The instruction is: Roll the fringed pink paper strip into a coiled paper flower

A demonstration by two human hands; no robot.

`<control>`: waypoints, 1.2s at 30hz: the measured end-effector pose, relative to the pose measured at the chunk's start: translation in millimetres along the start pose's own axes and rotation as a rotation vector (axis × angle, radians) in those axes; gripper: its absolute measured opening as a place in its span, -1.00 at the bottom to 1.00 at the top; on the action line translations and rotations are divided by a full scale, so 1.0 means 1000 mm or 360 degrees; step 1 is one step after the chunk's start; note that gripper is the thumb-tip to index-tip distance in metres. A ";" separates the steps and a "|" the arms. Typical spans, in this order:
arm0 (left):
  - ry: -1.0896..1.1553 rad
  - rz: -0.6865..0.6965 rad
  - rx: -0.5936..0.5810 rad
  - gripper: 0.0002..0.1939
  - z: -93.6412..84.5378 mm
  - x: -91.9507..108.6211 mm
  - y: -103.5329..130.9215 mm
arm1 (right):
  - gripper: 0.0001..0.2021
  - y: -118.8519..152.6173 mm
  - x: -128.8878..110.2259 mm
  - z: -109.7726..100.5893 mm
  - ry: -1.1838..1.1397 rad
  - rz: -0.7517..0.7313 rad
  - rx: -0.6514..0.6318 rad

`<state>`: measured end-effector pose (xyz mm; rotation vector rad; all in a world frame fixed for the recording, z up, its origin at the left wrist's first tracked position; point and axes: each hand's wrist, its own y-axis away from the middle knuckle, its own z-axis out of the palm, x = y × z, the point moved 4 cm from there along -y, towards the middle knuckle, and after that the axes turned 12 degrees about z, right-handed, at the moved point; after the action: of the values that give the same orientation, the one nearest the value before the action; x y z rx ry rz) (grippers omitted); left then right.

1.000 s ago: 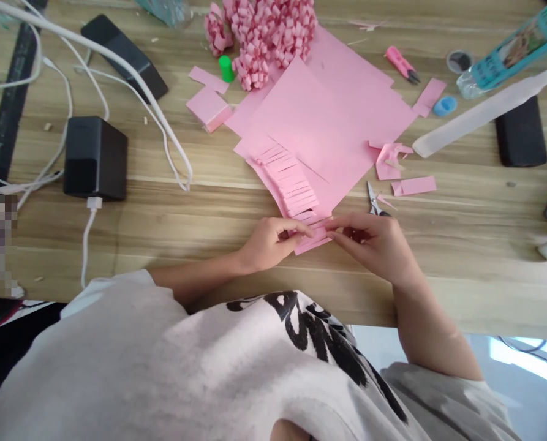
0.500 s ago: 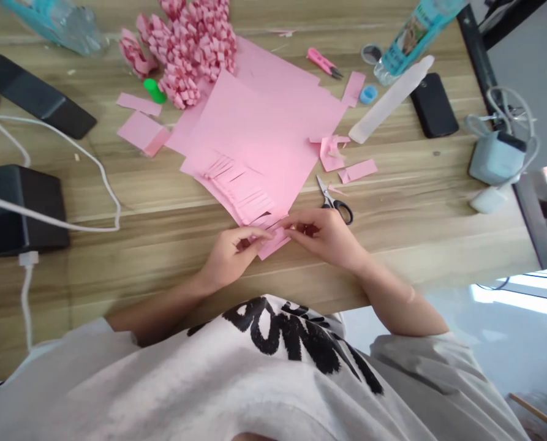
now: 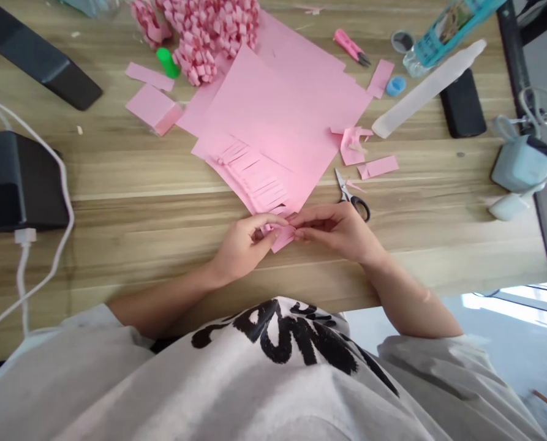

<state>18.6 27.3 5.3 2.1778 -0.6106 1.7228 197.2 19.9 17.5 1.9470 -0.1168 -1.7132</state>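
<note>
A small pink paper piece (image 3: 283,239) with cut strips is between my two hands, near the table's front edge. My left hand (image 3: 250,245) pinches its left side, thumb and fingers closed on it. From the right, my right hand (image 3: 335,231) holds the same piece by its fingertips. Just beyond the fingers lies a slit pink sheet (image 3: 255,177) with a fringe of narrow strips, on top of larger pink sheets (image 3: 291,116). Small black-handled scissors (image 3: 352,195) rest right behind my right hand.
Curled pink paper pieces (image 3: 199,37), a green cap (image 3: 168,63) and a pink paper block (image 3: 154,109) sit at the back left. Pink snips (image 3: 351,48), a white tube (image 3: 429,89), a bottle (image 3: 448,33) and a phone (image 3: 462,104) lie right. A black box (image 3: 20,180) stands left.
The view has shifted, so table items appear farther up and mostly to the right. Both hands stay on the small paper piece, with the left fingers now covering more of it.
</note>
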 end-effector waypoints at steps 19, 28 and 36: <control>0.0005 0.0020 -0.0045 -0.77 -0.002 0.007 -0.001 | -0.89 0.005 0.001 -0.007 0.0250 -0.0145 0.0340; -0.0055 0.0071 -0.0050 -0.83 -0.002 0.007 -0.001 | -0.91 0.009 -0.007 -0.002 0.0361 -0.0147 0.0193; -0.0074 0.0091 -0.0054 -0.81 -0.001 0.008 -0.001 | -0.91 0.008 -0.002 -0.001 0.0409 -0.0090 0.0160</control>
<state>19.4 27.5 13.0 2.2028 -0.7155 1.6812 199.9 14.0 22.5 2.2456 -0.0549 -1.5007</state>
